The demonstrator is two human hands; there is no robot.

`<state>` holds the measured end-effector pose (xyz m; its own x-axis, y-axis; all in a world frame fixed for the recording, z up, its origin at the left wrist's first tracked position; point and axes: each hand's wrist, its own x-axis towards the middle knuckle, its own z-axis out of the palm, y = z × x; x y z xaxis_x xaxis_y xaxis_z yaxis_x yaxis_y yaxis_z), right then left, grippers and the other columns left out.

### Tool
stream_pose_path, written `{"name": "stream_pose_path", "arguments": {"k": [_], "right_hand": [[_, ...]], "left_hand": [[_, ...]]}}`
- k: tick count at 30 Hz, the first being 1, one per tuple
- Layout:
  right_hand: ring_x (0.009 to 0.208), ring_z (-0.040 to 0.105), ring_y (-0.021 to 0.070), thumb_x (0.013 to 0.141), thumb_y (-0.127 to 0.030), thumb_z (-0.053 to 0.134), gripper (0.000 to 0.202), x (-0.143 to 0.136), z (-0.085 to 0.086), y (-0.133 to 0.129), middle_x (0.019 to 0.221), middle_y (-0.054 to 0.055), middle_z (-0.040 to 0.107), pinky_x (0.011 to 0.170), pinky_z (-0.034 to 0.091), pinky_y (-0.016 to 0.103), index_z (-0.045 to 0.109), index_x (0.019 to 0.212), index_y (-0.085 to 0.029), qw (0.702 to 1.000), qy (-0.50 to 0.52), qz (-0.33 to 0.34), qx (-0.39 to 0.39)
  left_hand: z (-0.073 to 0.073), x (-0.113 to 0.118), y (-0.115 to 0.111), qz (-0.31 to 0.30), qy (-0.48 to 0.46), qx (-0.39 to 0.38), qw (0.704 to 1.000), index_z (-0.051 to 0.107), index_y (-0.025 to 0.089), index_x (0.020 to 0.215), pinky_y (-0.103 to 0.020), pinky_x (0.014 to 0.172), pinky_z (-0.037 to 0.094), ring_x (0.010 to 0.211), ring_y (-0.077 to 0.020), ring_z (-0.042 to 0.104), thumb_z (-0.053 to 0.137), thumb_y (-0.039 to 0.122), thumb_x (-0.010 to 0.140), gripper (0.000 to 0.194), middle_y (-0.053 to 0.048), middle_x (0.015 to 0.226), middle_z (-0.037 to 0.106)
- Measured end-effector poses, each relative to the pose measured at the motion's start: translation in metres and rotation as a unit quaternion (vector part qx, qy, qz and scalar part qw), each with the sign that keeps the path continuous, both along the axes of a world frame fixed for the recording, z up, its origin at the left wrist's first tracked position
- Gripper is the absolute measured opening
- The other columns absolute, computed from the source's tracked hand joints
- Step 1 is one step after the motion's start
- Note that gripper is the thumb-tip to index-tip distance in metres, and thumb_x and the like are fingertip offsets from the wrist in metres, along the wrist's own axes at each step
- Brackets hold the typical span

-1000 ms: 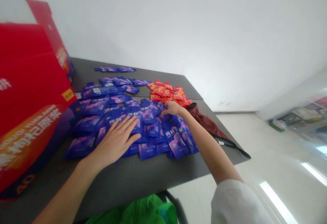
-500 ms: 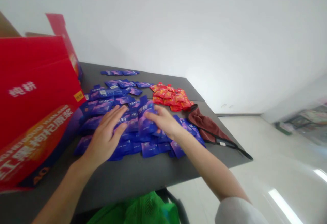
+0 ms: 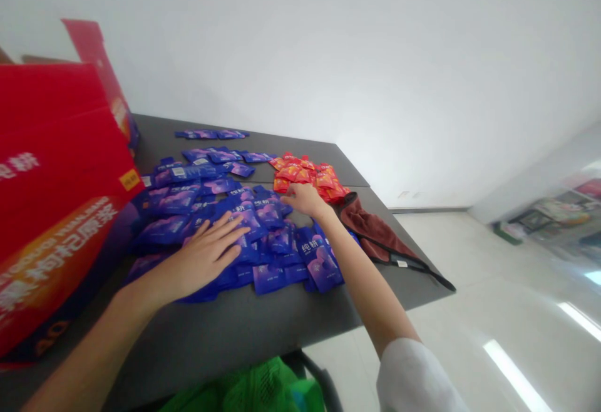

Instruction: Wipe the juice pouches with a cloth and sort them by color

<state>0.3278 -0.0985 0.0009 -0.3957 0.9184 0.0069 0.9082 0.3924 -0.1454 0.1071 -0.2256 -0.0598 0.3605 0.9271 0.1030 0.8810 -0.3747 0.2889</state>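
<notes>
Blue-purple pouches point(image 3: 176, 202) lie in an overlapping pile across the grey table. My left hand point(image 3: 213, 252) rests on the pile, palm down, with its fingers spread and nothing gripped. Farther right, my right hand point(image 3: 303, 199) is over the pile's right side, between it and the red pouches point(image 3: 310, 174). Its fingers are curled inward, with the tips beside the edge of a blue pouch point(image 3: 268, 211). Whether they pinch anything is hidden. A single blue pouch point(image 3: 322, 265) shows its printed face near the right forearm.
A large red printed box point(image 3: 51, 211) stands at the left with a raised flap. Beside the right forearm lies a brown cloth with black trim point(image 3: 373, 224), its strap reaching over the table point(image 3: 282, 312) corner. Green mesh fabric point(image 3: 258, 387) is below the front edge.
My right hand has let go of the blue pouch it held upright and moved slightly right and away from me. My left hand has flattened onto the pile, farther right.
</notes>
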Motion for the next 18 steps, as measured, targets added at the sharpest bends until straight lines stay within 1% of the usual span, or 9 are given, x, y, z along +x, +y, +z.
{"name": "stream_pose_path", "arguments": {"k": [2, 5, 7, 9, 11, 13, 14, 16, 18], "right_hand": [[0.097, 0.06, 0.0209, 0.083, -0.038, 0.062, 0.026, -0.009, -0.009, 0.025, 0.101, 0.009, 0.065, 0.081, 0.046, 0.03, 0.063, 0.096, -0.015, 0.999, -0.026, -0.001, -0.038], [0.1, 0.058, 0.0191, 0.087, -0.036, 0.058, 0.03, -0.026, -0.022, 0.049, 0.112, 0.007, 0.059, 0.086, 0.048, 0.039, 0.058, 0.109, -0.015, 0.996, -0.041, 0.002, -0.074], [0.101, 0.057, 0.0189, 0.089, -0.035, 0.055, 0.031, -0.031, -0.027, 0.056, 0.115, 0.007, 0.056, 0.086, 0.049, 0.04, 0.055, 0.114, -0.016, 0.995, -0.036, 0.006, -0.089], [0.1, 0.057, 0.0189, 0.089, -0.035, 0.055, 0.032, -0.029, -0.031, 0.061, 0.116, 0.007, 0.056, 0.085, 0.05, 0.039, 0.054, 0.115, -0.016, 0.994, -0.026, 0.009, -0.103], [0.097, 0.058, 0.0182, 0.089, -0.036, 0.054, 0.032, -0.025, -0.036, 0.064, 0.113, 0.007, 0.057, 0.083, 0.051, 0.039, 0.054, 0.115, -0.016, 0.993, -0.013, 0.008, -0.12], [0.093, 0.059, 0.0169, 0.088, -0.036, 0.056, 0.03, -0.02, -0.04, 0.065, 0.108, 0.006, 0.059, 0.081, 0.051, 0.037, 0.056, 0.11, -0.015, 0.991, 0.004, 0.005, -0.134], [0.091, 0.06, 0.0166, 0.086, -0.035, 0.06, 0.028, -0.019, -0.042, 0.065, 0.104, 0.006, 0.061, 0.08, 0.051, 0.036, 0.058, 0.105, -0.014, 0.99, 0.015, 0.004, -0.141], [0.086, 0.061, 0.0169, 0.076, -0.032, 0.07, 0.029, -0.016, -0.044, 0.063, 0.092, 0.004, 0.064, 0.077, 0.05, 0.032, 0.061, 0.097, -0.014, 0.987, 0.045, -0.003, -0.152], [0.082, 0.061, 0.0178, 0.066, -0.026, 0.077, 0.039, -0.013, -0.04, 0.059, 0.085, 0.003, 0.064, 0.073, 0.05, 0.029, 0.06, 0.098, -0.013, 0.984, 0.089, -0.016, -0.152]], "left_hand": [[0.008, -0.006, 0.004, 0.008, -0.03, 0.008, 0.999, 0.048, 0.023, 0.133, -0.047, 0.112, 0.023, 0.139, -0.025, 0.021, 0.024, 0.048, 0.092, 0.052, -0.003, 0.148, 0.032], [0.013, -0.008, 0.004, 0.062, -0.074, 0.057, 0.994, 0.047, 0.019, 0.132, -0.04, 0.113, 0.023, 0.138, -0.0219, 0.027, 0.023, 0.05, 0.093, 0.056, -0.005, 0.147, 0.037], [0.01, -0.003, 0.003, 0.085, -0.067, 0.055, 0.993, 0.039, 0.019, 0.138, -0.041, 0.113, 0.022, 0.138, -0.022, 0.026, 0.025, 0.055, 0.092, 0.06, -0.005, 0.146, 0.037], [0.004, 0.003, 0.002, 0.098, -0.036, 0.027, 0.994, 0.031, 0.018, 0.143, -0.045, 0.112, 0.023, 0.139, -0.0247, 0.022, 0.027, 0.057, 0.09, 0.065, -0.005, 0.148, 0.034], [-0.003, 0.006, 0.003, 0.113, -0.012, 0.006, 0.993, 0.029, 0.016, 0.143, -0.047, 0.112, 0.022, 0.14, -0.0272, 0.017, 0.027, 0.058, 0.09, 0.069, -0.007, 0.15, 0.028], [-0.008, 0.006, 0.005, 0.118, -0.009, -0.006, 0.993, 0.027, 0.015, 0.144, -0.048, 0.112, 0.021, 0.141, -0.0274, 0.013, 0.025, 0.059, 0.09, 0.069, -0.006, 0.152, 0.024], [-0.01, 0.004, 0.005, 0.111, -0.012, -0.011, 0.994, 0.026, 0.017, 0.145, -0.047, 0.113, 0.02, 0.141, -0.0266, 0.012, 0.024, 0.059, 0.09, 0.069, -0.005, 0.152, 0.022], [-0.012, 0.0, 0.006, 0.095, -0.02, -0.02, 0.995, 0.025, 0.019, 0.145, -0.047, 0.113, 0.018, 0.141, -0.0249, 0.011, 0.022, 0.061, 0.09, 0.069, -0.003, 0.153, 0.021], [-0.012, -0.003, 0.006, 0.093, -0.021, -0.016, 0.995, 0.025, 0.02, 0.145, -0.046, 0.114, 0.017, 0.142, -0.0241, 0.01, 0.021, 0.063, 0.089, 0.071, -0.002, 0.153, 0.021]]}}
